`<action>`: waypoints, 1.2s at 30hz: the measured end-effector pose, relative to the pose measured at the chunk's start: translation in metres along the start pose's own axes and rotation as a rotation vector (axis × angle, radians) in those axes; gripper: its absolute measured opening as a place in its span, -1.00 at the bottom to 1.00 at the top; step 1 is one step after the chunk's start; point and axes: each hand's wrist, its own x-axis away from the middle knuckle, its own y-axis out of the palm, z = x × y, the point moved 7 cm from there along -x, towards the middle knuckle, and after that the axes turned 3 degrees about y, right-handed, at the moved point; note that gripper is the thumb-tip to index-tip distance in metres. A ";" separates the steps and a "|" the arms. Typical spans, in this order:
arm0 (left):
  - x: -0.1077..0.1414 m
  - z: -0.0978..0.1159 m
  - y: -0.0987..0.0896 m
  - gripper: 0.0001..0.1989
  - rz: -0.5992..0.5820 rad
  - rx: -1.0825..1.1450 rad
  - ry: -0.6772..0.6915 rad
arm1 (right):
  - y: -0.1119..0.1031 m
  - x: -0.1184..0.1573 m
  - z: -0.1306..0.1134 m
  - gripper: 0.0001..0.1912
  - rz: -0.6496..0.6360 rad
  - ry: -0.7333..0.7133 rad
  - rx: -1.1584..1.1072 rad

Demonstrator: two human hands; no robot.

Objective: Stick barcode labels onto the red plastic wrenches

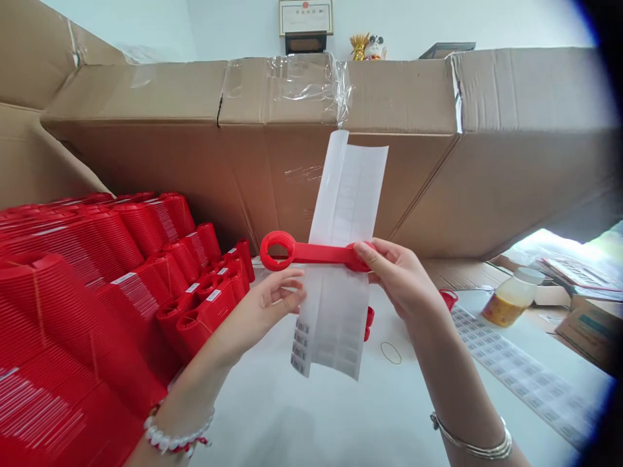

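A red plastic piece with rounded ends (321,253) lies crosswise at the centre of the frame, its open ring to the left and its right end gripped between the thumb and fingers of the right hand (396,272). Behind it, a sheet of labels (345,214) stands tilted, its upper left edge curled over and barcodes showing at its lower left corner. The left hand (272,308), fingers loosely curled, is at the sheet's left edge just below the red ring; whether it pinches the sheet I cannot tell. Just right of the sheet's lower part, small red parts (369,324) show on the white table (302,415), near a thin rubber band (382,349). At the right of the frame lie a long label strip (511,370) and, near it, a tilted-looking jar (513,295) with yellowish contents. Bundled red stacks (131,272) fill the left side. Brown cardboard (292,97) spans the upper part, below a framed certificate (305,18) at the top.
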 end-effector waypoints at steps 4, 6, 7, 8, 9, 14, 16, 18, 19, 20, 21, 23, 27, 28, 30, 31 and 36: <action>0.004 -0.007 0.003 -0.70 -0.092 -0.143 -0.111 | -0.024 0.002 -0.010 -0.53 0.134 -0.059 -0.019; 0.008 -0.005 0.007 -0.71 -0.090 -0.206 -0.137 | -0.029 0.004 -0.014 -0.52 0.171 -0.080 -0.016; 0.009 -0.004 0.009 -0.71 -0.074 -0.228 -0.145 | -0.031 0.004 -0.015 -0.52 0.177 -0.087 -0.012; 0.010 -0.003 0.010 -0.70 -0.056 -0.245 -0.150 | -0.031 0.005 -0.016 -0.51 0.183 -0.095 -0.011; 0.011 -0.002 0.010 -0.69 -0.035 -0.258 -0.147 | -0.032 0.006 -0.017 -0.51 0.188 -0.100 -0.007; 0.010 -0.002 0.011 -0.75 0.034 -0.317 -0.080 | -0.032 0.008 -0.019 -0.51 0.227 -0.123 0.044; 0.009 -0.002 0.010 -0.79 0.065 -0.341 -0.049 | -0.031 0.008 -0.020 -0.51 0.244 -0.141 0.078; 0.009 -0.003 0.010 -0.82 0.092 -0.362 -0.026 | -0.029 0.008 -0.018 -0.51 0.262 -0.143 0.097; 0.009 -0.003 0.011 -0.83 0.098 -0.370 -0.020 | -0.028 0.007 -0.017 -0.53 0.270 -0.137 0.097; 0.009 -0.003 0.012 -0.85 0.097 -0.376 -0.016 | -0.027 0.006 -0.015 -0.55 0.277 -0.130 0.093; 0.009 -0.002 0.013 -0.87 0.092 -0.380 -0.010 | -0.027 0.005 -0.014 -0.57 0.283 -0.124 0.090; 0.010 0.001 0.017 -0.90 0.076 -0.380 0.010 | -0.025 0.002 -0.011 -0.61 0.292 -0.128 0.090; 0.018 0.011 0.022 -0.93 0.073 -0.385 0.050 | -0.024 -0.004 -0.005 -0.65 0.278 -0.154 0.110; 0.020 0.013 0.023 -0.94 0.070 -0.373 0.054 | -0.024 -0.005 -0.004 -0.65 0.277 -0.161 0.117; 0.023 0.017 0.026 -0.93 0.036 -0.298 0.047 | -0.025 -0.006 -0.003 -0.66 0.284 -0.181 0.130; 0.025 0.018 0.027 -0.89 0.007 -0.238 0.035 | -0.026 -0.006 -0.003 -0.67 0.289 -0.190 0.133; 0.025 0.019 0.025 -0.66 -0.065 0.109 -0.082 | -0.026 -0.006 -0.004 -0.67 0.266 -0.146 0.144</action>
